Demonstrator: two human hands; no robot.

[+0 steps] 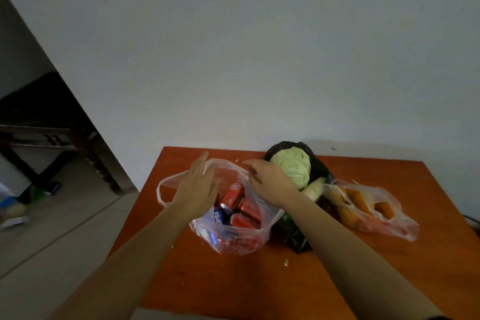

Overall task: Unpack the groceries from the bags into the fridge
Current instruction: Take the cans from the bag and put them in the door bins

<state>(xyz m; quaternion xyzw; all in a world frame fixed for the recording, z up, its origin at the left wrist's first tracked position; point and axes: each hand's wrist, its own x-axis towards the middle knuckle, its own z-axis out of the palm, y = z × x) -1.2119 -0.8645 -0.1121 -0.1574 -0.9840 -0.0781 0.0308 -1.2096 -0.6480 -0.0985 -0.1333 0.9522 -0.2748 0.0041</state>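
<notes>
A clear plastic bag (235, 241) with red print sits in the middle of the orange table (233, 286). Inside it lie several red soda cans (233, 193) and one blue can (219, 215). My left hand (197, 189) hovers over the bag's left rim with fingers straight. My right hand (267, 182) is at the bag's right rim, its fingers bent down at the plastic; whether it holds the plastic is unclear. Just behind my right hand, a pale green cabbage (293, 166) sits in a black bag (296, 231). Another clear bag (374, 210) holds orange produce.
A white wall (259, 60) rises right behind the table. To the left is open tiled floor (65, 228), with a dark wooden piece of furniture (52, 138) and small items scattered near it. Green scraps dot the tabletop.
</notes>
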